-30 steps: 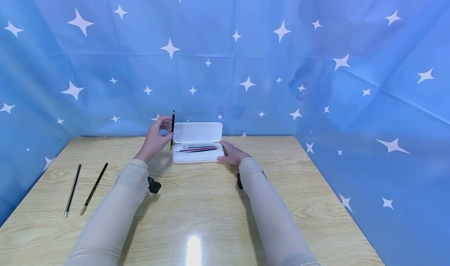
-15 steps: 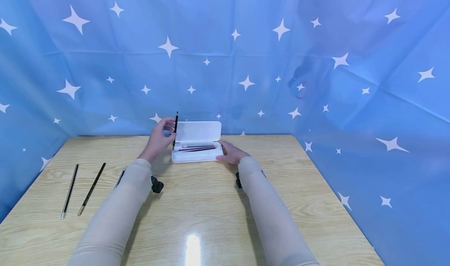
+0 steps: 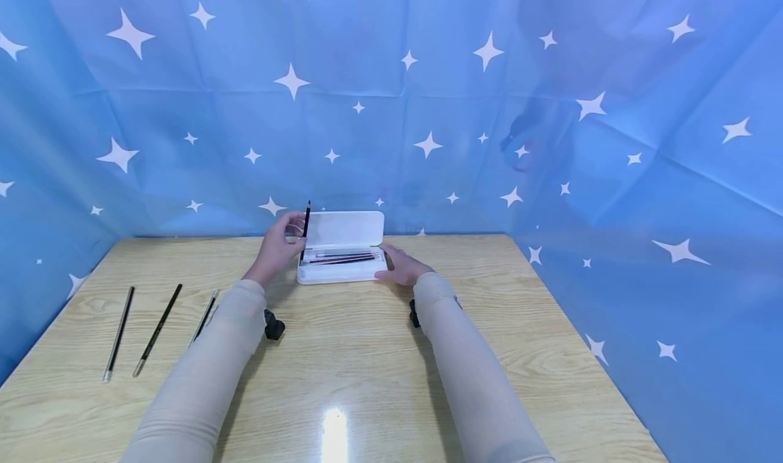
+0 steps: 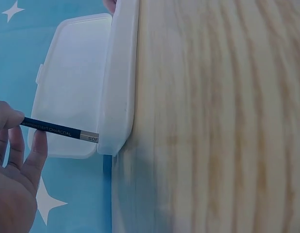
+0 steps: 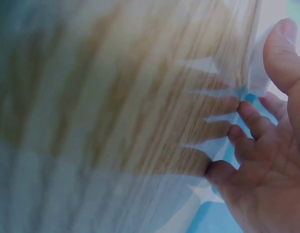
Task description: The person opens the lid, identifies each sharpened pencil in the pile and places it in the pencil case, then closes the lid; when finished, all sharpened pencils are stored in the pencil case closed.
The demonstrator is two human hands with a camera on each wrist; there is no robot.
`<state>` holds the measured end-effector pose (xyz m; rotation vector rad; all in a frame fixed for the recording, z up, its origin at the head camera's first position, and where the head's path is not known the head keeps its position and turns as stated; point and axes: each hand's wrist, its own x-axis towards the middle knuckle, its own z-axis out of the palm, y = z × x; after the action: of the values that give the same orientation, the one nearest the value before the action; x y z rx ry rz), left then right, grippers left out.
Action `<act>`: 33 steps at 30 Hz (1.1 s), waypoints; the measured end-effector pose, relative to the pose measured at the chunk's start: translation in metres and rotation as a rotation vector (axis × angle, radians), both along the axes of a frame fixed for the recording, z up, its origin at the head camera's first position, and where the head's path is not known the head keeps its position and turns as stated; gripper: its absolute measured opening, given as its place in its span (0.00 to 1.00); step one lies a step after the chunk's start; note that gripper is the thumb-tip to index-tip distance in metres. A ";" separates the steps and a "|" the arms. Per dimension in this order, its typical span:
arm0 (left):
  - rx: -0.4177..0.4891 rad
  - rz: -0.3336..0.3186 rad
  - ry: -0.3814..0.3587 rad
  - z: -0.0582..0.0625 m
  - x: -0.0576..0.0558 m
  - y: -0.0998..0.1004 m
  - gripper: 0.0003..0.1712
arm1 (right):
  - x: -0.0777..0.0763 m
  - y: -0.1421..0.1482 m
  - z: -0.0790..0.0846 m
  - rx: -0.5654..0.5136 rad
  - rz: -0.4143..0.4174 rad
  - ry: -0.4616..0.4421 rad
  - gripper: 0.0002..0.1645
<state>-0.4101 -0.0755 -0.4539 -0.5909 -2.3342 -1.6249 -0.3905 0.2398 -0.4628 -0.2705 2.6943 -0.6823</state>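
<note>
Between thumb and fingers my left hand (image 3: pixel 278 247) pinches a black charcoal pencil (image 3: pixel 307 221), which stands nearly upright with its dark tip up. The lower end of the pencil passes behind the wall of the white pencil case (image 3: pixel 342 278) at its left end; in the left wrist view, lettering shows on the charcoal pencil (image 4: pixel 57 129). The lid (image 3: pixel 345 229) is raised, and several thin pencils (image 3: pixel 339 260) lie inside. My right hand (image 3: pixel 404 267) holds the case's right end, thumb at the front and fingers behind. In the right wrist view, some fingertips (image 5: pixel 220 170) touch the table.
Two dark pencils (image 3: pixel 119 334) (image 3: pixel 158 330) lie apart on the wooden table (image 3: pixel 367 374) at the left. A third pencil (image 3: pixel 204 317) is partly covered by the left sleeve (image 3: pixel 202 374). A blue starred curtain (image 3: pixel 379 109) hangs behind the table.
My left hand has moved right and brought the charcoal pencil from beside the case to its left end, then lowered it slightly. The third table pencil has come into view. My right hand stays put.
</note>
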 end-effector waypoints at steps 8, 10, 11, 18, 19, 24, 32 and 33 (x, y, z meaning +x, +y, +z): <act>-0.077 -0.026 -0.018 0.005 0.002 0.004 0.26 | 0.000 -0.002 0.000 0.000 0.002 0.000 0.49; -0.115 -0.037 -0.019 0.006 0.002 0.007 0.26 | -0.001 -0.002 -0.001 0.000 0.003 -0.002 0.49; -0.139 -0.043 -0.020 0.007 0.002 0.008 0.25 | -0.001 -0.002 -0.002 -0.007 0.004 -0.002 0.49; -0.267 -0.076 -0.031 0.006 0.001 0.010 0.24 | -0.003 0.000 -0.005 -0.014 0.006 -0.005 0.48; -0.269 -0.079 -0.035 0.006 0.002 0.009 0.24 | -0.003 0.000 -0.005 -0.020 0.008 -0.006 0.48; -0.256 -0.058 -0.043 0.007 0.003 0.002 0.25 | -0.003 0.000 -0.003 -0.033 0.010 -0.013 0.48; -0.251 0.028 -0.010 0.005 -0.001 -0.009 0.25 | 0.002 0.001 0.002 -0.043 0.043 -0.006 0.50; -0.254 0.036 -0.009 0.005 -0.002 -0.010 0.26 | 0.002 0.001 0.002 -0.044 0.045 -0.005 0.50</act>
<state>-0.4119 -0.0850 -0.4486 -0.5871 -2.5627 -1.3286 -0.3883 0.2409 -0.4606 -0.3385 2.6622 -0.7290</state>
